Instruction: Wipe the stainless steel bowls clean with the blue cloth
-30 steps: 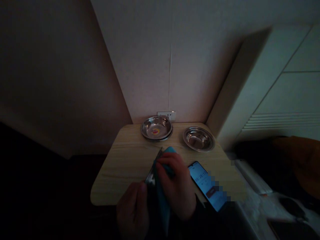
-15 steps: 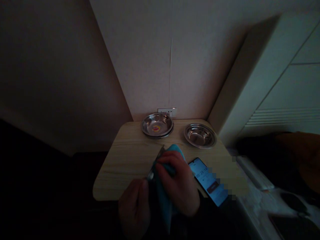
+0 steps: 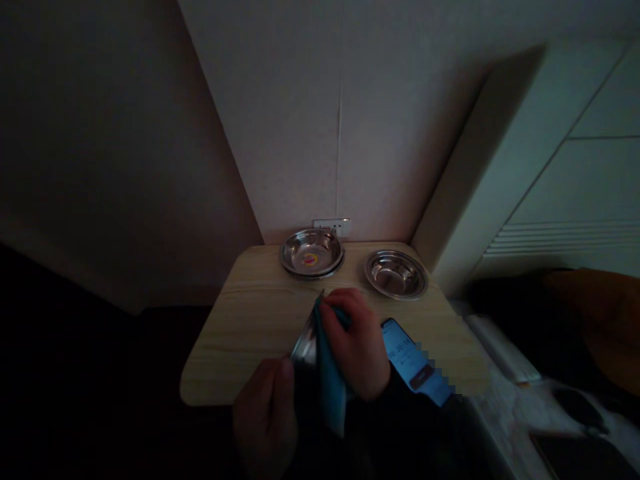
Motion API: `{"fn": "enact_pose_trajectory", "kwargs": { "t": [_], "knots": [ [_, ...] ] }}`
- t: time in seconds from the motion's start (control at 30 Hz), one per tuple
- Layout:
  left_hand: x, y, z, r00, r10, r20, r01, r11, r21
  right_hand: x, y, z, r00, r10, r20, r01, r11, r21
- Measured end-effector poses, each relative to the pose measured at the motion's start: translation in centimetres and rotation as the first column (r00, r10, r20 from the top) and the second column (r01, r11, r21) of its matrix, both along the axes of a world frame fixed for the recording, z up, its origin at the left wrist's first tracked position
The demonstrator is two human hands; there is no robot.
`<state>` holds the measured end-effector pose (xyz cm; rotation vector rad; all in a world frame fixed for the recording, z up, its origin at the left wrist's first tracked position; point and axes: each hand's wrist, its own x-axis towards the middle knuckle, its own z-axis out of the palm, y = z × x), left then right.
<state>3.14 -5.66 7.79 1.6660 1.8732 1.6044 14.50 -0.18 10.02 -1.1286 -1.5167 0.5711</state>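
Note:
My left hand (image 3: 267, 413) is closed on the near edge of a shiny metal dish (image 3: 306, 345), held tilted and seen nearly edge-on above the front of the table. My right hand (image 3: 357, 353) pinches a blue cloth (image 3: 331, 390) against the dish's far upper edge, and the cloth hangs down along its right side. The lower part of the dish is lost in the dark, so its full shape is hidden.
Stacked metal dishes (image 3: 311, 253), the top one with a round sticker, stand at the back of the wooden table (image 3: 225, 340). More metal dishes (image 3: 396, 275) sit at the back right. A lit phone (image 3: 417, 367) lies right of my hands. A wall socket (image 3: 331, 225) is behind.
My right hand has slid the cloth away from my left hand along the dish, to its far edge. More shiny metal shows between the hands. My left hand keeps its grip.

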Motion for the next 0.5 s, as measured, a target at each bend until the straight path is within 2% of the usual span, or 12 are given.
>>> {"fn": "enact_pose_trajectory", "kwargs": {
  "t": [0.1, 0.17, 0.2, 0.27, 0.33, 0.37, 0.5],
  "knots": [
    [-0.2, 0.1, 0.3, 1.000, -0.023, 0.003, 0.023, 1.000, -0.004, -0.7, -1.8, 0.3, 0.989, 0.058, 0.134, -0.079, 0.984, 0.162],
    [-0.1, -0.1, 0.4, 1.000, -0.001, 0.012, 0.001, 1.000, -0.014, -0.6, -2.0, 0.6, 0.981, 0.095, 0.168, -0.126, 0.973, 0.191],
    [-0.1, -0.2, 0.4, 0.999, 0.023, 0.023, -0.022, 1.000, -0.018, -0.4, -1.5, 0.7, 0.984, 0.103, 0.147, -0.126, 0.979, 0.161],
    [0.1, -0.6, 0.2, 0.996, 0.073, 0.053, -0.071, 0.997, -0.030, 0.7, 0.3, 0.6, 0.995, 0.092, 0.044, -0.092, 0.996, 0.014],
    [0.0, -0.9, 0.0, 0.990, 0.106, 0.096, -0.104, 0.994, -0.031, 2.1, 2.3, 0.2, 0.995, 0.065, -0.074, -0.077, 0.983, -0.167],
    [-0.1, -1.1, -0.2, 0.985, 0.122, 0.124, -0.119, 0.992, -0.034, 2.7, 3.0, -0.1, 0.992, 0.052, -0.115, -0.076, 0.974, -0.215],
    [-1.2, -1.1, -1.2, 0.966, 0.163, 0.202, -0.150, 0.986, -0.076, 4.5, 2.8, -2.0, 0.963, -0.023, -0.270, -0.075, 0.935, -0.347]
  ]
}}
